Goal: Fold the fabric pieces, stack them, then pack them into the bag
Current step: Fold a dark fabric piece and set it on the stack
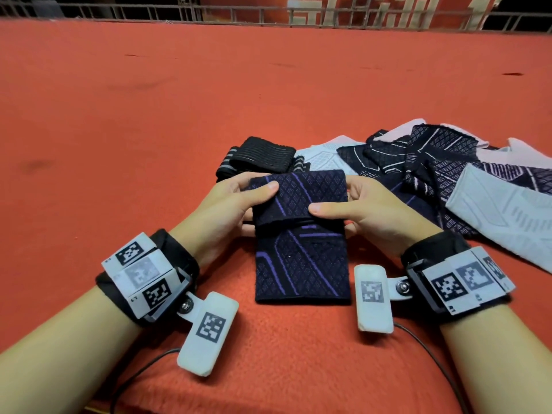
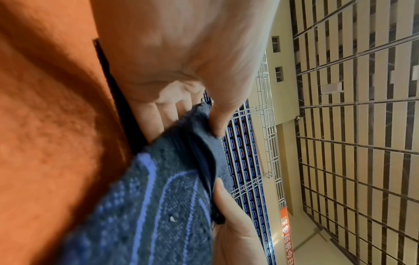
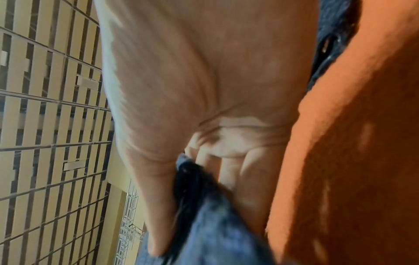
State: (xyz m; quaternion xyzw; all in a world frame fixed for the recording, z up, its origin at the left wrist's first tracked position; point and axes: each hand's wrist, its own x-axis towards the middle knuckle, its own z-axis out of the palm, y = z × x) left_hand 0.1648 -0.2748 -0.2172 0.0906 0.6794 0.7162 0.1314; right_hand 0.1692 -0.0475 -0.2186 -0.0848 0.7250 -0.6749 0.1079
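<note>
Here we see both hands, left hand (image 1: 236,201) and right hand (image 1: 363,209), pinching the navy fabric piece (image 1: 301,234), purple-lined, diamond-knit, seemingly half folded, on the red surface (image 1: 179,121).

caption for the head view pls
Both hands fold a navy purple-lined fabric piece on the red table.

You work on an orange-red felt table surface (image 1: 149,115). At frame centre lies a navy-and-purple fabric piece (image 1: 301,264); behind it, a black folded piece (image 1: 260,156); at right, an unfolded fabric pile (image 1: 448,174).
</note>
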